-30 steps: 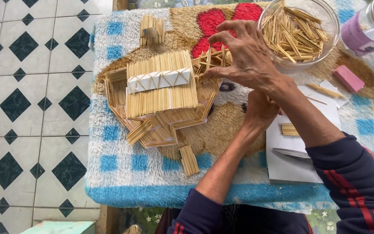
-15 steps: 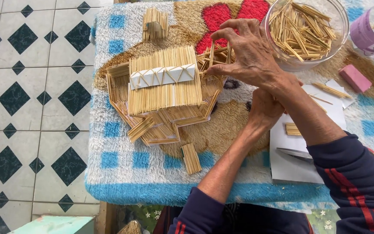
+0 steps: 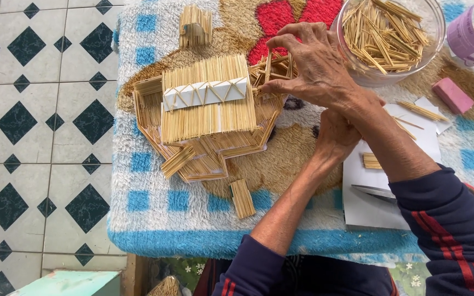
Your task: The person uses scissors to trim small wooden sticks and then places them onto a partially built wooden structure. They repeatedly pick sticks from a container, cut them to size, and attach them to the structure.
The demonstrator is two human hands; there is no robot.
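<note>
Here, the right hand [image 3: 316,68] pinches an upright stick [image 3: 268,67] on the toothpick house [image 3: 209,115]. The left hand [image 3: 336,134] sits beneath; its grip can't be made out.

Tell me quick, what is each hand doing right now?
Right hand: fingers pinched on a thin wooden stick at the stick model house.
Left hand: mostly hidden beneath the right; grip cannot be told.
</note>
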